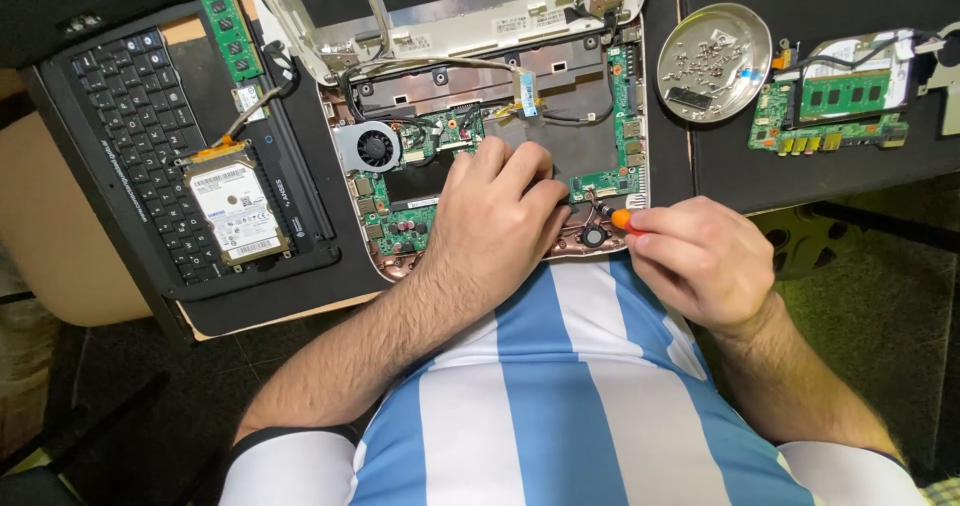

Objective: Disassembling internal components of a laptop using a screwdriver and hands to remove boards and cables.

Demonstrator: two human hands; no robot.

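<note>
The opened laptop base [500, 156] lies flat at the worktop's near edge, its green circuit boards, round grey fan and cables bared (white lid tilted up behind). An orange-handled screwdriver [612, 216] points into its near right corner.

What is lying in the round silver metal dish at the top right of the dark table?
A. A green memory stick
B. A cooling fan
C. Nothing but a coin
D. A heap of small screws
D: the round silver metal dish holds a scatter of small screws, while the round cooling fan sits inside the opened laptop base and the green memory stick lies by the black keyboard.
</note>
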